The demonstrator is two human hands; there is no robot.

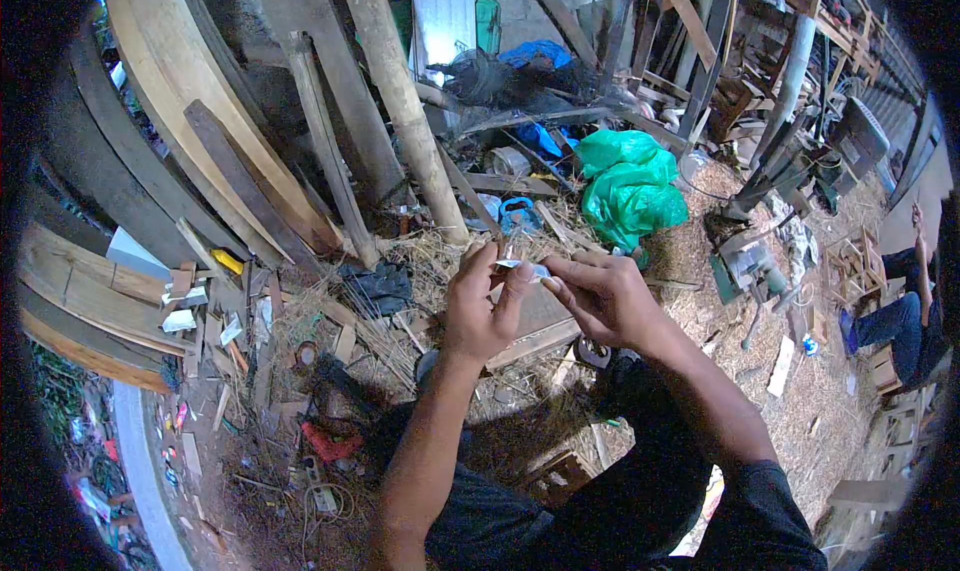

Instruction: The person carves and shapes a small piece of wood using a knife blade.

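Observation:
My left hand is raised in front of me, thumb and fingers closed in a pinch on a small white piece that looks like a paper or plastic packet. From the other side, my right hand pinches the same small piece with its fingertips. Its exact kind is too small to make out, and the fingers cover part of it. Below both hands lies a wooden board on the littered ground, above my bent legs.
Long planks and a round pole lean at the left. A green plastic bag lies ahead, beside wood scraps. A machine stands on sawdust to the right, and another person sits at the far right.

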